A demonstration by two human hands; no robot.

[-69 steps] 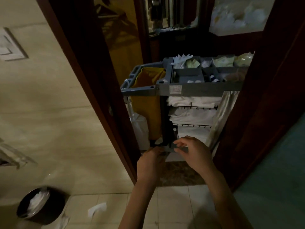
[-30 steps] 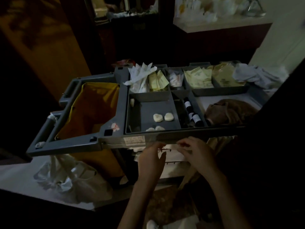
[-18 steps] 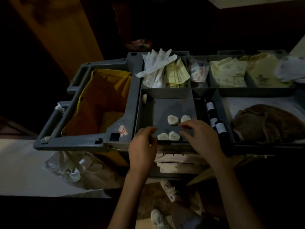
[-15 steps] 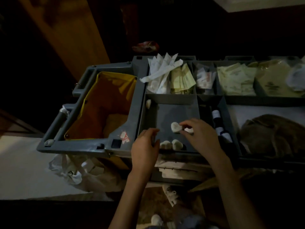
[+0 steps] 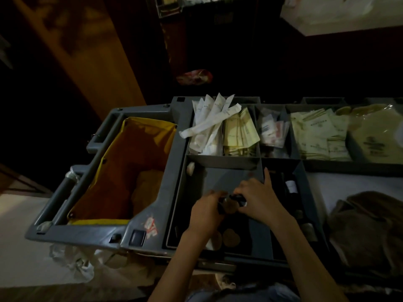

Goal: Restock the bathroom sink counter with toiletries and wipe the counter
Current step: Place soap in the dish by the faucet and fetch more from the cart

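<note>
Fingers (image 5: 214, 195) of the left hand (image 5: 206, 216) were curled in round a small item (image 5: 230, 204). The right hand (image 5: 262, 200) pinched the same item from the other side. We could not tell what the item was, since the light was dim and the hands mostly covered it. One right finger stood out straight, lying along the divider and pointing to the far end. Both hands met at the fingertips, backs up, over the middle of the wide grey compartment (image 5: 229, 177). The forearms were bare. They came up from the lower edge, converged toward the hands, and both crossed the near rim of the cart tray (image 5: 152, 216).

We noted toiletries in the tray:
- **Wide compartment:** Pale soaps (image 5: 231, 237) lay on the floor at the near end, just beside the left wrist. One more pale piece (image 5: 190, 168) sat in the far left corner.
- **Narrow compartment:** Small dark bottles (image 5: 291, 188) with white labels lay just right of the right hand.
- **Back row, left to right:** long white sachets (image 5: 209, 120), some spilling over the rim; yellow packets (image 5: 238, 131); small red-and-white sachets (image 5: 271, 131); pale packets (image 5: 316, 136).

A brown cloth (image 5: 370, 225) was heaped on the right end of the tray. A yellow bag (image 5: 139, 168) hung open in the left frame of the cart. Crumpled white plastic (image 5: 72, 261) showed below the cart's left corner.
</note>
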